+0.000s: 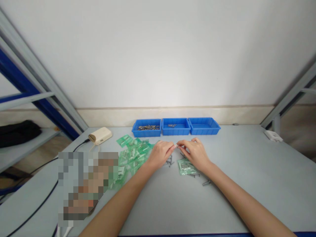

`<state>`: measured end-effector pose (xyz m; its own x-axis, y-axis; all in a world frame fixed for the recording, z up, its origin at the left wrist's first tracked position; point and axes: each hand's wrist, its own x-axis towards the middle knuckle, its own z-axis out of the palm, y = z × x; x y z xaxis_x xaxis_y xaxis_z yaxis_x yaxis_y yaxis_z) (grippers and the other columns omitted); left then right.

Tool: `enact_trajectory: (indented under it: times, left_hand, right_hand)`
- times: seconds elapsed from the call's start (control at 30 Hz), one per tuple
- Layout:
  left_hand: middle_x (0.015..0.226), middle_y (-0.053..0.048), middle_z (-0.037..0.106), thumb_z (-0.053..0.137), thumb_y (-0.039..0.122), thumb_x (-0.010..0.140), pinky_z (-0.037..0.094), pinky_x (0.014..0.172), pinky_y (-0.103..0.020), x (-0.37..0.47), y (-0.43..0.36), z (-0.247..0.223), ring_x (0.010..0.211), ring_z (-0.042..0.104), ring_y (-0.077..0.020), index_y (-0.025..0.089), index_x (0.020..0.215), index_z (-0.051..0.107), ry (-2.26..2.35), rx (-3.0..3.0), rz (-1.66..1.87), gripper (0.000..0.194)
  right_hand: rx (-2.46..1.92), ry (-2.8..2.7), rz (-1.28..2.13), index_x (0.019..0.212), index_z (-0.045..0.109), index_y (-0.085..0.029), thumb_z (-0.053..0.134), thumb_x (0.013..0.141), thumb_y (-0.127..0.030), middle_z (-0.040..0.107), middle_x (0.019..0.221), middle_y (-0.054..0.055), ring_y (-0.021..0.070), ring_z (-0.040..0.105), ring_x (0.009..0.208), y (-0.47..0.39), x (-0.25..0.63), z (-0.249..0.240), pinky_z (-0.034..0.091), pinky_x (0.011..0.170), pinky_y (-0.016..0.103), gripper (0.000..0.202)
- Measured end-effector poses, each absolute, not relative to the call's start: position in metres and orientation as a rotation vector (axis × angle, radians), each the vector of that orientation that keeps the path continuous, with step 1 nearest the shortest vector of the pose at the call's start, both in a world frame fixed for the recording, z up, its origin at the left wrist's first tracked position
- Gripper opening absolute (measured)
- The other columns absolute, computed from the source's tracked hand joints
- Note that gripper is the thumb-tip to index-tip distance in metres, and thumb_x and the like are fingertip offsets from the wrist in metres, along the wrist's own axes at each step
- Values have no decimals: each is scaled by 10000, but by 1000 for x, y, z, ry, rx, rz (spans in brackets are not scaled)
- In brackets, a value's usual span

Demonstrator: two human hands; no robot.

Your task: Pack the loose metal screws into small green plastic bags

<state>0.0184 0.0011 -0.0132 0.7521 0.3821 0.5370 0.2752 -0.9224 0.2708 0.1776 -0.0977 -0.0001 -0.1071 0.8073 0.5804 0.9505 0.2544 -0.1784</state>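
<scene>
One pair of bare hands, the left hand [161,153] and right hand [196,154] nearly meeting above a grey tabletop [158,207], fingers closed with the tips pinching a small white piece [176,146], its exact form too small to tell. Below them, loose screws [169,161] and one green plastic packet [186,167] of screws, beside the right hand; leftward, a heap of green packets [134,153]. Behind, three blue bins in a row: left bin [146,133] heaped with metal fasteners, middle bin [175,131] with a few, right bin [204,131].
</scene>
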Motion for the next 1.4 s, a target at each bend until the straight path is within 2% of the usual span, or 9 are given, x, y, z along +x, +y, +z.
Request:
enact_trajectory:
  times: [0.17,0.43,0.6,0.8,0.9,1.07,1.27,1.4]
  left_hand:
    - [801,-4,641,392,310,962,393,709,-279,19,1,-13,724,575,-156,158,904,524,535,2821,916,209]
    - [855,-19,654,413,218,950,397,758,-297,19,2,-14,793,588,-168,159,920,535,541,2878,837,139]
    - [783,-13,642,400,138,933,392,750,-295,20,2,-15,735,575,-160,152,844,533,586,2845,784,160]
    - [739,-2,631,401,275,959,392,730,-284,20,1,-15,721,570,-162,150,910,532,510,2809,879,188]
    - [720,-2,624,360,260,971,391,745,-287,20,2,-15,728,570,-161,150,905,540,477,2818,897,221]
    - [693,-16,599,286,285,987,388,717,-294,20,3,-16,683,547,-161,155,778,543,467,2859,877,356]
    - [768,-14,631,333,349,978,395,717,-284,21,2,-17,715,565,-157,152,934,551,466,2817,938,296]
    - [779,-28,637,271,319,992,391,709,-294,20,3,-17,716,564,-162,154,857,552,454,2880,942,353]
  right_hand:
    - [-1570,-1988,-352,943,573,-199,366,983,-314,672,843,-2,133,581,705,-97,179,1,254,741,304,241]
    - [-1538,-1983,-420,948,561,-193,423,967,-275,665,856,-30,117,579,697,-97,179,2,247,741,304,162]
    - [-1500,-2031,-459,989,542,-187,437,960,-237,660,883,-25,115,579,707,-98,179,1,253,732,300,121]
    - [-1501,-2019,-477,959,561,-182,416,967,-246,664,878,-9,126,579,717,-98,181,3,259,712,298,158]
    - [-1518,-2024,-452,957,562,-180,418,967,-248,663,889,-10,118,574,712,-98,180,5,260,715,299,160]
    - [-1515,-2039,-477,984,553,-180,424,965,-250,658,869,-11,116,567,699,-98,179,2,257,713,298,147]
    - [-1520,-2032,-466,956,567,-183,407,971,-255,664,878,-5,131,579,727,-97,182,0,262,702,297,176]
    - [-1526,-2045,-447,978,568,-186,432,960,-251,662,903,-7,129,580,727,-97,181,1,266,694,293,152]
